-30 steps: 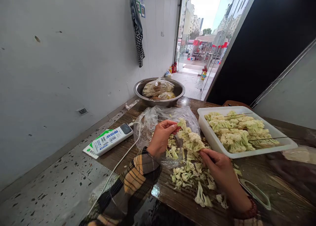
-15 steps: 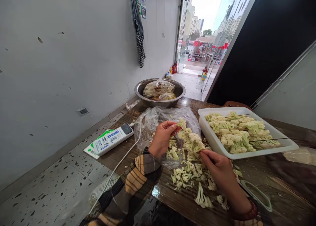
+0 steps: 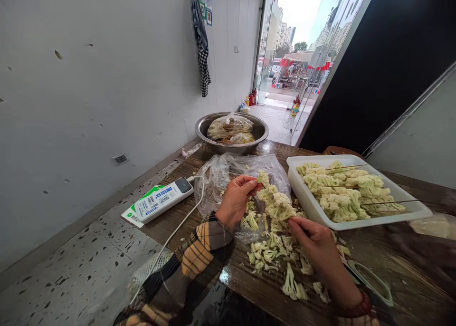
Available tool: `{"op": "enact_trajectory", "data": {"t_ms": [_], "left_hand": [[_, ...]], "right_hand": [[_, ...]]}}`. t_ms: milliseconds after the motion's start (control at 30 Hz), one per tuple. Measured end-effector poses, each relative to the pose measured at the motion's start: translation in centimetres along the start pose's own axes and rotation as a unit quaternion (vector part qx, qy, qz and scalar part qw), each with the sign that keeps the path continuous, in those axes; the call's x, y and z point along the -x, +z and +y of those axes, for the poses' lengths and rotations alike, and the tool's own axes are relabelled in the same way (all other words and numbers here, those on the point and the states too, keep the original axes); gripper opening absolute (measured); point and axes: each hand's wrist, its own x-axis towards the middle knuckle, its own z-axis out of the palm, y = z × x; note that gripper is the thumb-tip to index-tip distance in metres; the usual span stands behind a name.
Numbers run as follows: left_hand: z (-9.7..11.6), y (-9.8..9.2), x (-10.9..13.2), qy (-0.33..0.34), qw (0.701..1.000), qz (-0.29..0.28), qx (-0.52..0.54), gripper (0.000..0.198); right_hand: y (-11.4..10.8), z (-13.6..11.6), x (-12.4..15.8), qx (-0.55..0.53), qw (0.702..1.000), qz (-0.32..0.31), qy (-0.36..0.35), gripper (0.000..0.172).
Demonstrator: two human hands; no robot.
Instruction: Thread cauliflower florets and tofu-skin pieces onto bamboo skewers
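Pinching cauliflower [image 3: 279, 204] | left hand [image 3: 235, 198], right hand [image 3: 316, 238] each closed on one end | cream, knobbly, green-tinged

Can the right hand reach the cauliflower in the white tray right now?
Probably yes. The white tray is open on top, close to the right hand, with nothing seen blocking the way to the cauliflower inside. But that hand pinches the held cauliflower, so it would likely need to let go first.
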Motion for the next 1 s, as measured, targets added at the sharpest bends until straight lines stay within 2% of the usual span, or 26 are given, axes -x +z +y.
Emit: {"op": "enact_trajectory", "data": {"t_ms": [67, 233, 467, 1000], "left_hand": [[-0.1, 0.1, 0.0, 0.005, 1.000, 0.000, -0.010, 0.021], [0.0, 0.2, 0.0, 0.004, 1.000, -0.001, -0.012, 0.020], [0.4, 0.0, 0.0, 0.021, 1.000, 0.016, -0.011, 0.019], [0.4, 0.1, 0.2, 0.011, 1.000, 0.005, 0.021, 0.023]], "right_hand": [[0.0, 0.0, 0.1, -0.005, 1.000, -0.013, 0.010, 0.043], [-0.3, -0.5, 0.1, -0.009, 1.000, 0.008, 0.001, 0.041], [-0.3, -1.0, 0.2, 0.011, 1.000, 0.004, -0.012, 0.040], [-0.1, -0.1, -0.1, 0.012, 1.000, 0.001, -0.006, 0.042]]}}
